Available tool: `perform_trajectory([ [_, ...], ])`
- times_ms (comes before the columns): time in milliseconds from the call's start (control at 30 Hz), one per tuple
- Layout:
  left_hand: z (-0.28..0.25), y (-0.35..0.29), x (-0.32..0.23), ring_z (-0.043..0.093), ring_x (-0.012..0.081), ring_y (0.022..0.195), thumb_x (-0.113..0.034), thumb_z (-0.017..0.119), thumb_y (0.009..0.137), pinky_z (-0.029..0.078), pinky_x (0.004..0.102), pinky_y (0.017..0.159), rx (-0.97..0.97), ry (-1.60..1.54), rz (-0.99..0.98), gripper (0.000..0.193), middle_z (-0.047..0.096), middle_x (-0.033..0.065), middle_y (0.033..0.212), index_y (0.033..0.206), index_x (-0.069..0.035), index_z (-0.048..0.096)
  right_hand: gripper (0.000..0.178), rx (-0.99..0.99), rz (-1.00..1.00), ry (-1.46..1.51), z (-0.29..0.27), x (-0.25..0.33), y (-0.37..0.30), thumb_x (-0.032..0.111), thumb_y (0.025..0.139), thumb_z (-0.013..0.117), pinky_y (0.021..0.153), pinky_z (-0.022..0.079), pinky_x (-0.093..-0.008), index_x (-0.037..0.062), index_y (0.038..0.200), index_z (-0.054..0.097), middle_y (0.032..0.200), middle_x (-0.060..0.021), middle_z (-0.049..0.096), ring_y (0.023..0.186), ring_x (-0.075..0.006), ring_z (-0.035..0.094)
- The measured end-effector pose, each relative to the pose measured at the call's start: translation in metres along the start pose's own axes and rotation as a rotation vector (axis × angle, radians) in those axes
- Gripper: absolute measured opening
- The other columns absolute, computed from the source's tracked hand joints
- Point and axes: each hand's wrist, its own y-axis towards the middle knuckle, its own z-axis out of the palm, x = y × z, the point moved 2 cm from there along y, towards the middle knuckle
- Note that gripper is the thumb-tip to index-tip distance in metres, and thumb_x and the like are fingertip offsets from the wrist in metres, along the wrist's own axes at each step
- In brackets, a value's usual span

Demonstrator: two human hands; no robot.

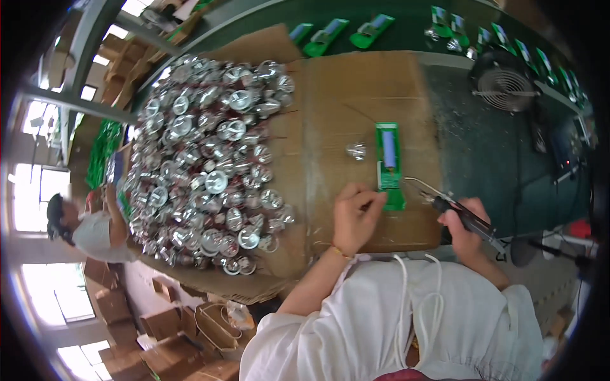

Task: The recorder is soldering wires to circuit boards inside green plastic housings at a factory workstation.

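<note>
The workshop is lit by windows (57, 289) at the left, where cardboard boxes (171, 352) are stacked and another person (95, 232) in a light top is seen beside the bench. A dark green workbench (473, 171) is partly covered by a cardboard sheet (356, 82), and its left part is occupied by a wide heap of silver reflector cups (197, 152), with thin reddish wires seen among them.

On the cardboard, in front of the wearer, a narrow green circuit board (392, 202) is laid lengthwise, and a blue cylindrical battery (389, 149) is carried on its far half. A single reflector cup (356, 150) is placed near its left side.

The left hand (357, 216) is held at the near left edge of the board, with the fingers curled and the thumb and forefinger brought together — whether something thin is pinched there cannot be told. By the right hand (456, 227), a black soldering gun (478, 227) is gripped firmly, and its curved metal tube (420, 183) is pointed toward the board's right edge; whether it is touched cannot be told.

Along the far edge, similar green units (326, 38) are lined up, near a black fan (505, 86).
</note>
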Motion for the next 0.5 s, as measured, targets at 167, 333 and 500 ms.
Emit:
perform_trajectory([
  [167,0.005,0.006,-0.005,0.049,0.0167,0.058,-0.010,0.067,0.074,0.038,0.0282,0.050,-0.021,0.046,0.076,0.010,0.054,0.0072,0.070,0.071,-0.001,0.065,0.017,0.042,0.003,0.063,0.001,-0.002,0.003,0.008,0.078,0.061,0.055,0.045,-0.0244,0.0012,0.082,0.046,0.068,-0.0077,0.057,0.059,-0.0110,0.056],
  [333,0.008,0.005,-0.007,0.048,0.0158,0.058,-0.009,0.067,0.074,0.037,0.0280,0.049,0.005,0.049,0.008,0.010,0.053,0.0066,0.069,0.071,0.000,0.065,0.016,0.119,0.048,0.083,0.002,0.002,0.005,0.006,0.080,0.058,0.057,0.046,-0.0251,0.0001,0.083,0.044,0.072,-0.0091,0.054,0.062,-0.0121,0.056],
  [500,0.008,0.004,-0.013,0.049,0.0153,0.058,-0.010,0.067,0.073,0.038,0.0274,0.049,-0.028,0.114,0.021,0.010,0.053,0.0065,0.069,0.070,-0.001,0.065,0.016,0.134,0.025,0.066,0.004,-0.002,0.006,0.006,0.079,0.059,0.056,0.046,-0.0249,-0.0002,0.082,0.044,0.070,-0.0094,0.055,0.060,-0.0119,0.056],
])
